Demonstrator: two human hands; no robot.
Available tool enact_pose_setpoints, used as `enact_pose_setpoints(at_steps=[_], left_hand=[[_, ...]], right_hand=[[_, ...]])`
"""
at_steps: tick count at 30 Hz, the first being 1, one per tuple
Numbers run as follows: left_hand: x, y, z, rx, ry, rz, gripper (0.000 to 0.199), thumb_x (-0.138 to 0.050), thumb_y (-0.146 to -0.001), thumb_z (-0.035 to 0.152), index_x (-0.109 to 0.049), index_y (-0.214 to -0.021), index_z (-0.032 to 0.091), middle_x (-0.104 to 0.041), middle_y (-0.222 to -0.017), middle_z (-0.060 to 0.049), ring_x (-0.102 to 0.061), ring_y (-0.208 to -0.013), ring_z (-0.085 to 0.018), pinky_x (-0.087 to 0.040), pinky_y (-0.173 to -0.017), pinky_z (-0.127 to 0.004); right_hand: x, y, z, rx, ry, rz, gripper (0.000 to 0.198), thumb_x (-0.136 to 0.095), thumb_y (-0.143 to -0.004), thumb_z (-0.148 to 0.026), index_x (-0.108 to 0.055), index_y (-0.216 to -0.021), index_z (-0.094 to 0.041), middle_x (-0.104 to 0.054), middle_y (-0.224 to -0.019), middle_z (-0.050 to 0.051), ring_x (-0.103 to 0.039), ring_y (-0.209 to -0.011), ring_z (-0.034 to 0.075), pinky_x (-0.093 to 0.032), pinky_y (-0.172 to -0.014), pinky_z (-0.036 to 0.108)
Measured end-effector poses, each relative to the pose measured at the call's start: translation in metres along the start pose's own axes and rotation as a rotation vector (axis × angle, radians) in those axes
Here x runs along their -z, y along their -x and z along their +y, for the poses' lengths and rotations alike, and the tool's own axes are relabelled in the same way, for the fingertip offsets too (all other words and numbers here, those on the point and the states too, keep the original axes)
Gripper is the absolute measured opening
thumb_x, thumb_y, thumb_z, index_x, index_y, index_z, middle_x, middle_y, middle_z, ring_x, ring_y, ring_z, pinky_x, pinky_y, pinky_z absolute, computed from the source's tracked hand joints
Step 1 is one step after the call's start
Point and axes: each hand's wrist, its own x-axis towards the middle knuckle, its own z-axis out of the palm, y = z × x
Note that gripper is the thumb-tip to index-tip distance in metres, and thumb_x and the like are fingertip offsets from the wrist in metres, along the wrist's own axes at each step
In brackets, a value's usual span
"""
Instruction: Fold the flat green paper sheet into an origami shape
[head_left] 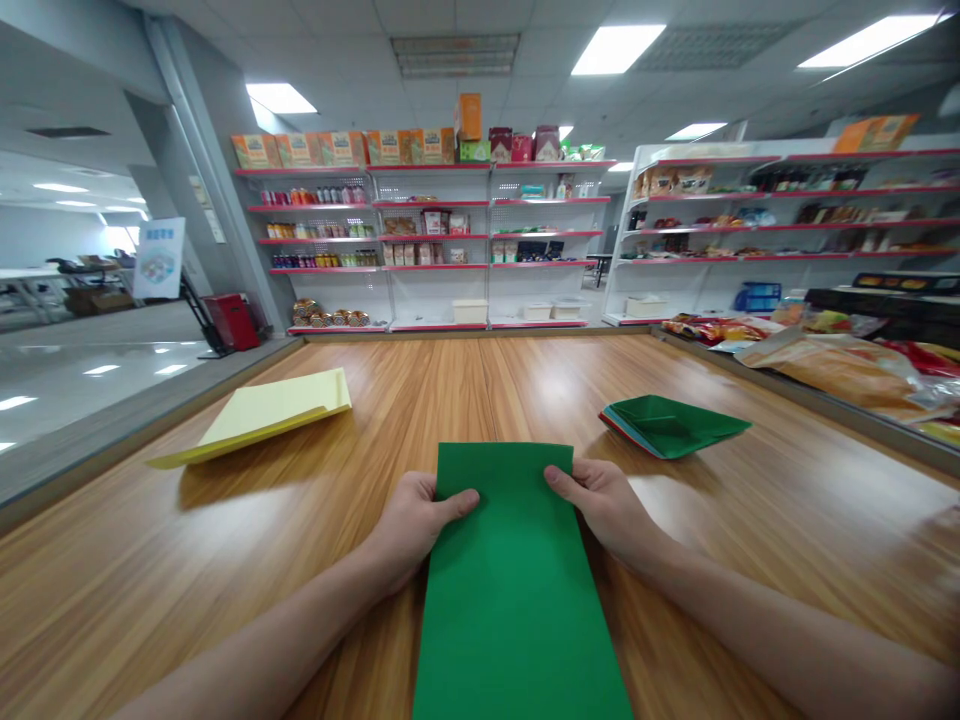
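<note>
Centrally, I log one green sheet [517, 600] on my feed: long axis near to far, its body extending nearward from both grips. Left hand [411, 520]: pinching the left edge. Right hand [611, 508]: pinching the right edge, closer to the far end.

Bright, cool light is shed from rectangular ceiling panels [619, 50], burnt out to white, and pale glare is thrown on the bench [420, 400] and glossy floor [67, 400]. The green sheet [517, 590] is evenly lit; a soft shadow is cast under the yellow paper [277, 405]. Outer edges are stretched by wide-angle distortion, distant shelf goods [322, 195] softly rendered.
</note>
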Motion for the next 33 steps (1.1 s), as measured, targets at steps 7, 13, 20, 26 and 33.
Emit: enact_pose_setpoints(at_steps=[7, 13, 20, 26, 33], left_hand=[[0.0026, -0.0008, -0.0016, -0.040, 0.040, 0.001, 0.037, -0.080, -0.067, 0.034, -0.071, -0.090, 0.008, -0.073, -0.081, -0.013, -0.067, -0.070, -0.022, -0.054, -0.069, -0.034], [0.0025, -0.0032, -0.0017, -0.004, -0.012, 0.059, 0.037, -0.083, -0.061, 0.035, -0.072, -0.084, 0.008, -0.073, -0.073, -0.011, -0.067, -0.062, -0.022, -0.053, -0.060, -0.032], [0.0003, -0.0009, -0.0008, -0.007, -0.005, 0.062, 0.036, -0.083, -0.060, 0.035, -0.072, -0.082, 0.009, -0.072, -0.071, -0.010, -0.066, -0.060, -0.020, -0.053, -0.058, -0.031], [0.0002, -0.0006, -0.0017, -0.004, -0.048, 0.064, 0.037, -0.083, -0.058, 0.038, -0.071, -0.078, 0.009, -0.072, -0.069, -0.009, -0.065, -0.057, -0.020, -0.051, -0.054, -0.029], [0.0013, -0.0013, -0.0025, -0.011, -0.038, 0.061, 0.038, -0.083, -0.060, 0.039, -0.071, -0.081, 0.009, -0.072, -0.069, -0.009, -0.066, -0.058, -0.021, -0.052, -0.055, -0.030]], right_hand=[[0.0005, 0.0005, 0.0006, -0.027, 0.128, -0.034, 0.038, -0.064, -0.079, -0.050, -0.067, -0.072, -0.013, -0.068, -0.069, 0.006, -0.063, -0.062, 0.020, -0.049, -0.056, 0.030], [0.0010, -0.0017, -0.0001, 0.066, 0.198, 0.103, 0.045, -0.058, -0.082, -0.054, -0.062, -0.063, -0.014, -0.059, -0.057, 0.002, -0.050, -0.051, 0.012, -0.036, -0.047, 0.024], [0.0004, -0.0014, 0.0006, 0.042, 0.196, 0.089, 0.047, -0.056, -0.081, -0.058, -0.060, -0.063, -0.015, -0.054, -0.054, 0.001, -0.045, -0.046, 0.012, -0.032, -0.043, 0.024], [-0.0012, -0.0004, 0.0004, 0.054, 0.183, 0.127, 0.054, -0.053, -0.080, -0.065, -0.055, -0.056, -0.016, -0.051, -0.051, 0.001, -0.044, -0.046, 0.012, -0.031, -0.043, 0.024], [-0.0023, -0.0007, -0.0002, 0.046, 0.189, 0.102, 0.055, -0.053, -0.078, -0.067, -0.054, -0.056, -0.016, -0.049, -0.050, 0.000, -0.042, -0.045, 0.010, -0.029, -0.042, 0.023]])
